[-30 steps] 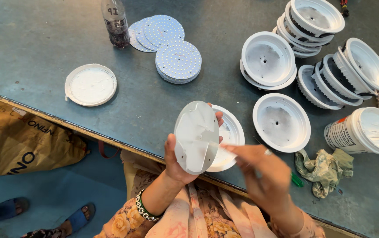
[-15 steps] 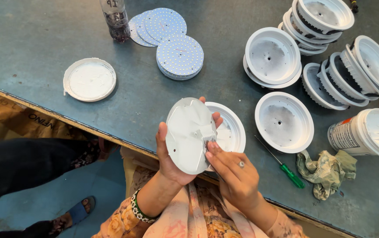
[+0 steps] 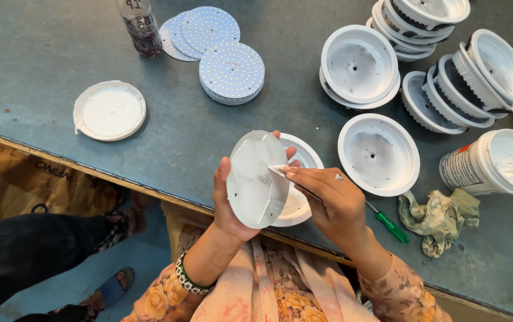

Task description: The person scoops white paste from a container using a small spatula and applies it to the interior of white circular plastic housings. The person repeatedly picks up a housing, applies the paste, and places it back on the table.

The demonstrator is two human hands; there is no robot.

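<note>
left hand [image 3: 232, 206] gripping a round white metal disc [image 3: 257, 179] by its lower edge, thumb on the near face, fingers curled behind, held tilted above the table's front edge. right hand [image 3: 331, 203] beside it, fingers pinched together on a thin white spatula [image 3: 279, 170] whose tip touches the disc's face. directly behind the disc, a white lamp housing [image 3: 301, 206] lying on the blue-grey table [image 3: 48, 53]. just right, another open housing [image 3: 379, 154], a green-handled screwdriver [image 3: 390, 225] and a crumpled rag [image 3: 438, 219]. further right, an open tub of white paste [image 3: 498, 164]. farther back, stacked housings [image 3: 447, 53] and round led boards [image 3: 231, 71]. at left, a paste-smeared lid [image 3: 110, 111]; near the far edge, a small bottle [image 3: 140, 27].
</note>
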